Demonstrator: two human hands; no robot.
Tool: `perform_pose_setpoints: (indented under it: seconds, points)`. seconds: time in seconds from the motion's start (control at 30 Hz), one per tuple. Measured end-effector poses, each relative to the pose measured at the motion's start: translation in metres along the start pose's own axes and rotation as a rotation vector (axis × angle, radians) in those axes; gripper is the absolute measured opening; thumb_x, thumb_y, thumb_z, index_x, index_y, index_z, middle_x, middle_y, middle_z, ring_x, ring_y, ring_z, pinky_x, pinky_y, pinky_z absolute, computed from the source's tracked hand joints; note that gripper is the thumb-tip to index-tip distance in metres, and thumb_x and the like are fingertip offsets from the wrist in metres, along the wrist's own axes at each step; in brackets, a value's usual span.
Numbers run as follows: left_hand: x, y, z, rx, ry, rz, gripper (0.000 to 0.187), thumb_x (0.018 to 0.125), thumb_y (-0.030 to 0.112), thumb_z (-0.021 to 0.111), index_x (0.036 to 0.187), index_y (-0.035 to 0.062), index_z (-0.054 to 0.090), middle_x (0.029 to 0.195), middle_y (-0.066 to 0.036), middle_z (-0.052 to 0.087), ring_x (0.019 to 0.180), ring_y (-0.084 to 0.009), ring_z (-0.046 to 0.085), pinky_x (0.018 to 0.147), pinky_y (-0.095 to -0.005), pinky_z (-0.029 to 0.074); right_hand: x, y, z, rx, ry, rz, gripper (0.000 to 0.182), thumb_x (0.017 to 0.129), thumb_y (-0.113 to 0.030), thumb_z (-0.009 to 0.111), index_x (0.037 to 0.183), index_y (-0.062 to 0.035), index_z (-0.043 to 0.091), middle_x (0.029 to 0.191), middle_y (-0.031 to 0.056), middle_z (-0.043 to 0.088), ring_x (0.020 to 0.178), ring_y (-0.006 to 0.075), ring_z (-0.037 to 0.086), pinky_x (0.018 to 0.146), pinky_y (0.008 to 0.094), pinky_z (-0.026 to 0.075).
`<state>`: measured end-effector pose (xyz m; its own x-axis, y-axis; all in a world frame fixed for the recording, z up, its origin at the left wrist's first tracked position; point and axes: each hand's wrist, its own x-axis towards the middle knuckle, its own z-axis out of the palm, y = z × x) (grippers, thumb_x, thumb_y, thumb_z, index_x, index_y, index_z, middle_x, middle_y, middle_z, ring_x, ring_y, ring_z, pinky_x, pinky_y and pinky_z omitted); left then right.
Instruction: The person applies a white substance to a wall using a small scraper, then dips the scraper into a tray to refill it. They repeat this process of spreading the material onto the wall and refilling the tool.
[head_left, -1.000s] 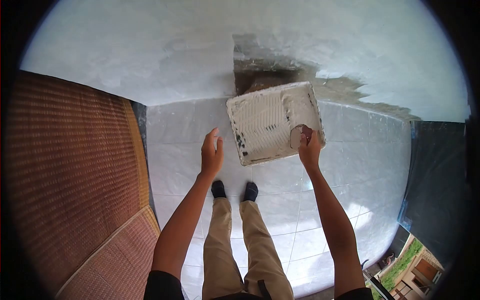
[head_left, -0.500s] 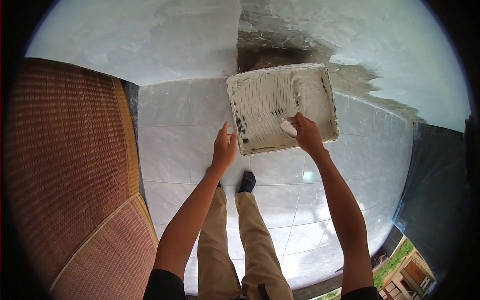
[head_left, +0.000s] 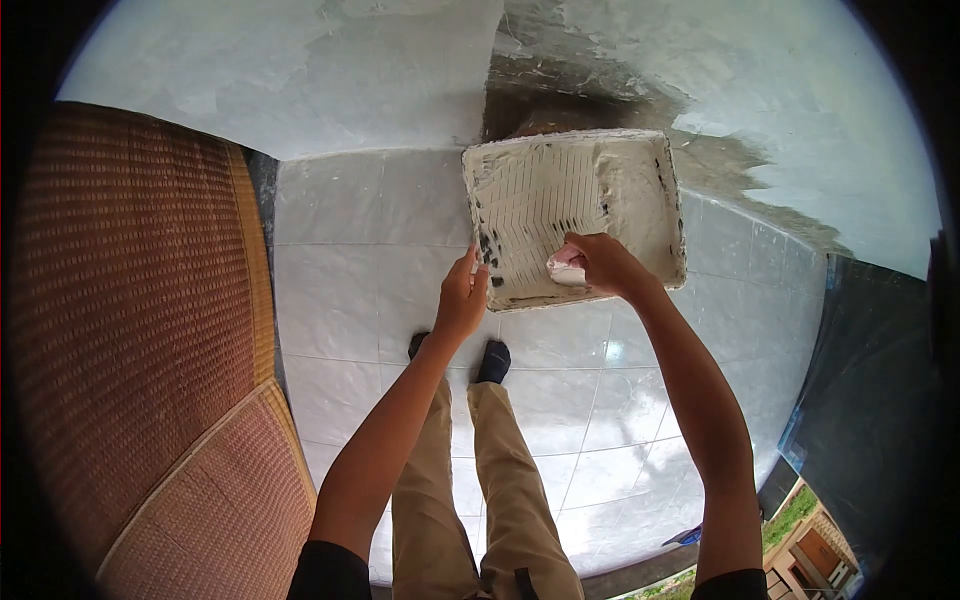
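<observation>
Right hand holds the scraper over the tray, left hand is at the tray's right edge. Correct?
One fix: the head view shows the left hand at the tray's left edge, not its right. The rest stands: the right hand holds the scraper over the tray.
</observation>
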<state>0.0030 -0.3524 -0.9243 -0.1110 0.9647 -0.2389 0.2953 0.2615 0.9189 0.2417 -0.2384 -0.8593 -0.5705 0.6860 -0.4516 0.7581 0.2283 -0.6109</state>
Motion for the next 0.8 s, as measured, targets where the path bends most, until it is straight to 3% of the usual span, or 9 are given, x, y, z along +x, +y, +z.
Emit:
perform_pose_setpoints:
  seconds: [0.43, 0.57, 0.8]
  points:
    - [0.003, -0.013, 0.005, -0.03, 0.022, 0.089, 0.048, 0.1, 0.017, 0.049, 0.141, -0.0075, 0.042, 0.119, -0.022, 0.058, 0.089, -0.0263, 0.062, 0.081, -0.035, 0.05, 0.015, -0.01, -0.005, -0.176, -0.223, -0.004, 0.02, 0.081, 0.006, 0.063, 0.099, -0.0025, 0.062, 0.097, 0.0155, 0.071, 0.091, 0.0331, 0.069, 0.075, 0.041, 0.054]
    - [0.004, -0.007, 0.002, -0.003, -0.03, 0.068, 0.049, 0.099, 0.015, 0.048, 0.142, -0.0083, 0.04, 0.122, -0.022, 0.055, 0.085, -0.0244, 0.061, 0.08, -0.0342, 0.05, 0.024, -0.016, -0.006, -0.212, -0.296, -0.065, 0.021, 0.079, 0.006, 0.064, 0.098, -0.0031, 0.062, 0.096, 0.0159, 0.071, 0.09, 0.0338, 0.069, 0.074, 0.041, 0.053]
    - [0.002, 0.002, -0.001, 0.062, -0.08, 0.029, 0.053, 0.099, 0.014, 0.047, 0.145, -0.0083, 0.036, 0.127, -0.021, 0.05, 0.078, -0.02, 0.061, 0.076, -0.0324, 0.051, 0.03, -0.024, -0.016, -0.236, -0.38, 0.019, 0.021, 0.081, 0.003, 0.065, 0.1, -0.0034, 0.064, 0.1, 0.0169, 0.071, 0.096, 0.0344, 0.068, 0.08, 0.0417, 0.053]
